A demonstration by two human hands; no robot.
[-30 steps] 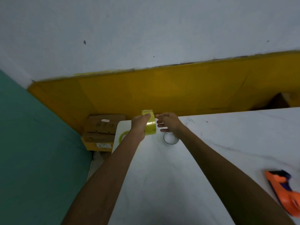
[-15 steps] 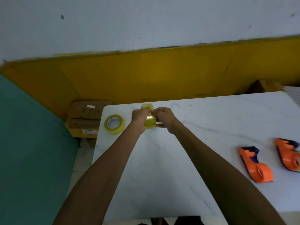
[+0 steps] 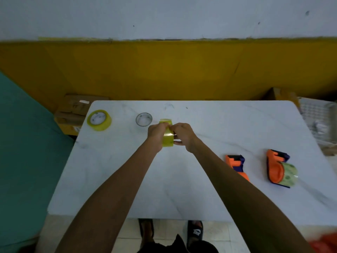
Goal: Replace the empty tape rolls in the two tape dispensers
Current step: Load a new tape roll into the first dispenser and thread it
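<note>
Above the white marble table [image 3: 182, 189], my left hand [image 3: 156, 132] and my right hand [image 3: 183, 133] both grip a yellowish tape roll [image 3: 167, 138], held upright between them. A second full yellow tape roll [image 3: 99, 119] lies flat at the table's far left corner. A thin empty tape core [image 3: 143, 119] lies just beyond my left hand. Two orange tape dispensers lie at the right: the nearer one [image 3: 236, 164], partly hidden by my right forearm, and the farther one [image 3: 278, 168], which carries a pale clear roll.
Cardboard boxes [image 3: 76, 110] stand on the floor past the table's far left corner. A wire basket [image 3: 321, 121] sits off the right edge. A yellow and white wall runs behind. My feet [image 3: 195, 229] show under the near edge.
The view has swung down and right, so the whole table and both dispensers now show. My hands keep the tape roll between them, now nearer to me, away from the empty core.
</note>
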